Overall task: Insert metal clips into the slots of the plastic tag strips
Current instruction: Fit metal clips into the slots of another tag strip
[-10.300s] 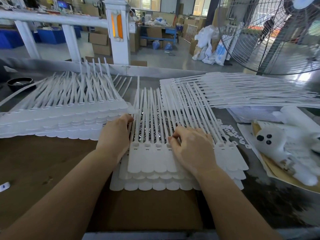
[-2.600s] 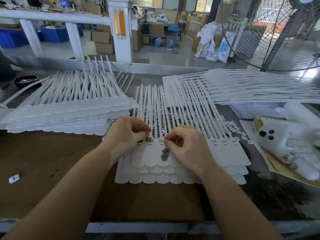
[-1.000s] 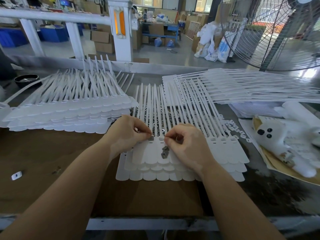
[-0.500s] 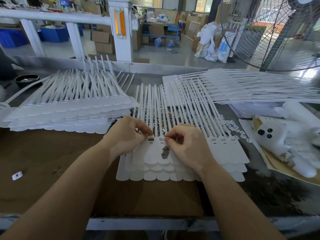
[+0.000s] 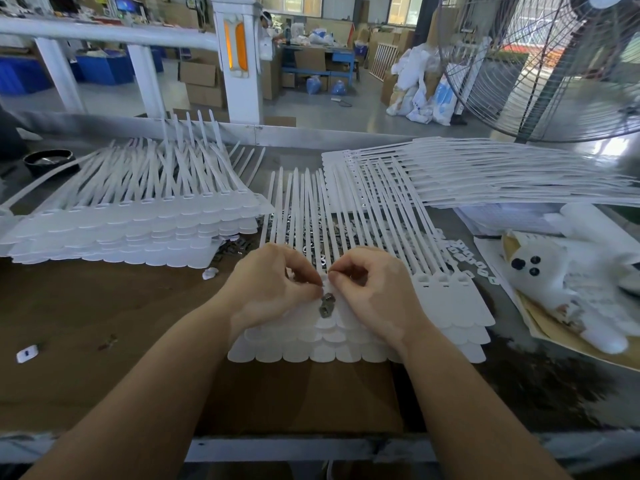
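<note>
Seemingly both hands [image 5: 273,289] [image 5: 374,292] pinch at tag strips [image 5: 446,306] beside loose clips [image 5: 327,304].

White tag strips [image 5: 450,306] look like smooth, matt plastic; the small clips [image 5: 326,304] are dull grey metal; the table [image 5: 104,323] is brown, matt, cardboard-like.

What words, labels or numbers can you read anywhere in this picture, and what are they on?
None can be read.
White sacks by the fan: blue print, too blurred.
Small white tag on the table: dark mark, too small.
Monitor far behind: glowing screen, illegible.
</note>
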### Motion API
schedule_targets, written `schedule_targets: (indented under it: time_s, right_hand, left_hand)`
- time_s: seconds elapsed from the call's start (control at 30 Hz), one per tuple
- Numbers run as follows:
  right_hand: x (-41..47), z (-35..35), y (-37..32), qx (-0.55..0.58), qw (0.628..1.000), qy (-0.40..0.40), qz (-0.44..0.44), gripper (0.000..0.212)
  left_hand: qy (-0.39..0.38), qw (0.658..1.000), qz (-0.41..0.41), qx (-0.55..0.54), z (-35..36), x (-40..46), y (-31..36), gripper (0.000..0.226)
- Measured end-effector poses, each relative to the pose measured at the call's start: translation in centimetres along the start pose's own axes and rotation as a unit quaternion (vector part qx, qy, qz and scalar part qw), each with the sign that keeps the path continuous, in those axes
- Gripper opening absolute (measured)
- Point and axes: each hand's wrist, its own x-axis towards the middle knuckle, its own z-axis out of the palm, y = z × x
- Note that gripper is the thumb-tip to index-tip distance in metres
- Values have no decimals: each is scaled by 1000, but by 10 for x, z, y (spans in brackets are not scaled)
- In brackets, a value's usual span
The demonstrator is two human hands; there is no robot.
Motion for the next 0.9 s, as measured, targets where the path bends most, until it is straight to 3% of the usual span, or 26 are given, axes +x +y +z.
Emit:
schedule_targets:
  time_s: [0.33, 0.57, 0.9]
  right_hand:
    - [0, -1, 0, 18, 1000, 7, 11, 6]
    - [0, -2, -1, 26, 1000, 6, 17, 4]
    - [1, -3, 3, 95, 993, 28, 60, 8]
  left_hand:
    - [-44, 999, 0, 12, 3, -3, 11, 14]
    - [-61, 997, -18, -43, 2, 1, 8, 4]
    - [-1, 994, -30, -105, 0, 20, -1, 7]
